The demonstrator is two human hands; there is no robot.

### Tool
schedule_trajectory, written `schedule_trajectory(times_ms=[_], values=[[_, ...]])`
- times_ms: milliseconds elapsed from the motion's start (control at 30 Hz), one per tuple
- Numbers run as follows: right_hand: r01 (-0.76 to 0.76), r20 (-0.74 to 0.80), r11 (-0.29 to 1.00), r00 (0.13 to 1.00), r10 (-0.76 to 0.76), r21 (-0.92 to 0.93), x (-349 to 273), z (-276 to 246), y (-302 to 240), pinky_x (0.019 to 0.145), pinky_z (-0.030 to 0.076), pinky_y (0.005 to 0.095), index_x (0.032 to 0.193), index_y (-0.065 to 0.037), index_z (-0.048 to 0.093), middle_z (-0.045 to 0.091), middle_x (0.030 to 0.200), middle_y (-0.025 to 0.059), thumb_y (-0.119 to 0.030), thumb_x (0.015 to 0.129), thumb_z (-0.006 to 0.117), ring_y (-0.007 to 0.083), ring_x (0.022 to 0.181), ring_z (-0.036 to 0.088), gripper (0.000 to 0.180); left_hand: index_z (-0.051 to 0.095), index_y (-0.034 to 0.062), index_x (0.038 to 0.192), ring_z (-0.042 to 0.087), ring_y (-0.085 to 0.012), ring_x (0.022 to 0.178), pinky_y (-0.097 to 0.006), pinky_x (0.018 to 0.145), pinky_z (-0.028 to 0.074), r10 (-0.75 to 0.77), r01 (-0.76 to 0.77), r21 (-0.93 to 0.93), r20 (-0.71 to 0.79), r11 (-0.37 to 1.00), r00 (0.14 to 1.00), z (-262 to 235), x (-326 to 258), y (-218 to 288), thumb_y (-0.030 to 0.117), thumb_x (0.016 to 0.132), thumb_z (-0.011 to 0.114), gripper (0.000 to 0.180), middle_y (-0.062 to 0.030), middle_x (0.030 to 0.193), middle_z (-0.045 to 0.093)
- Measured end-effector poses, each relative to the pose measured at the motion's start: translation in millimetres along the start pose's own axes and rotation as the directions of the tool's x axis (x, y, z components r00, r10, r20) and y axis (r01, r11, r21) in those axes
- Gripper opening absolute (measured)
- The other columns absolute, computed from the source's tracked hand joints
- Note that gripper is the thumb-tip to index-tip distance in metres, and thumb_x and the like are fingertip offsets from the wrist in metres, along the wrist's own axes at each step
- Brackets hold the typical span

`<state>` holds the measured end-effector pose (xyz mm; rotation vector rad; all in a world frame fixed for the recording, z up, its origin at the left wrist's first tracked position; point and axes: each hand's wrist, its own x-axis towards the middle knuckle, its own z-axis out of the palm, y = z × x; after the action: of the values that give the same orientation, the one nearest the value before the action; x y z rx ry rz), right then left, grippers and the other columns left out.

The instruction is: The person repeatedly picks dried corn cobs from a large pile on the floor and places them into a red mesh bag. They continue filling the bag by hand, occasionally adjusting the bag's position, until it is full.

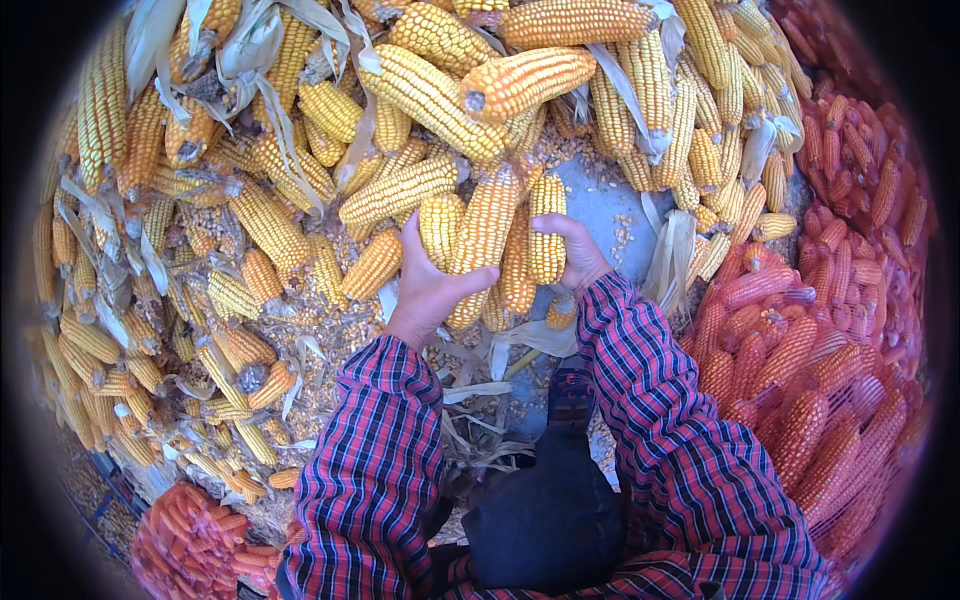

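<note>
Several husked yellow ears of corn are squeezed side by side between my two hands, in front of the big pile. My left hand (432, 290) is closed on the left side of this bunch, its thumb across the lower part of an orange-yellow ear (487, 220). From the right, my right hand (578, 250) is closed on a slim yellow ear (547, 230), with the thumb over its front. The fingers of both hands are mostly hidden behind the ears. A short ear (373, 265) lies left of my left hand.
A large heap of corn ears (430, 95) with dry husks spreads ahead and to the left. Red mesh bags full of corn (800, 390) stand at the right; another red mesh bag (190, 540) is at the lower left. Loose kernels (622, 232) lie on a grey surface.
</note>
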<state>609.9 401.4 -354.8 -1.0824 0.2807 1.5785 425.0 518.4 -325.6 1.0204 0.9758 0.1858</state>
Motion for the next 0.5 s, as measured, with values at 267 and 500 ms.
schedule_trajectory(times_ms=[267,500], values=[[-0.045,0.024,0.998,0.999,0.046,-0.035,-23.3,26.5,3.5,0.091,0.056,0.0402,0.129,0.006,0.053,0.066,0.117,0.0180,-0.018,0.080,0.066,0.0276,0.102,0.068,0.055,0.020,0.0006,0.144,0.050,-0.0260,0.127,-0.039,0.110,0.039,0.123,-0.121,-0.032,0.057,0.992,0.991,7.9,-6.0,15.2,0.009,0.062,0.090,0.108,-0.0159,0.134,0.048],[0.039,0.252,0.995,0.968,-0.013,-0.097,-101.8,93.0,10.5,0.102,0.049,0.0434,0.141,0.008,0.039,0.060,0.127,0.0198,-0.012,0.072,0.072,0.0331,0.115,0.062,0.078,0.020,-0.0012,0.146,0.048,-0.0335,0.129,-0.039,0.111,0.036,0.318,-0.281,0.193,-0.196,0.940,0.928,-3.7,-124.3,54.7,0.029,0.054,0.092,0.120,-0.0236,0.134,0.046]])
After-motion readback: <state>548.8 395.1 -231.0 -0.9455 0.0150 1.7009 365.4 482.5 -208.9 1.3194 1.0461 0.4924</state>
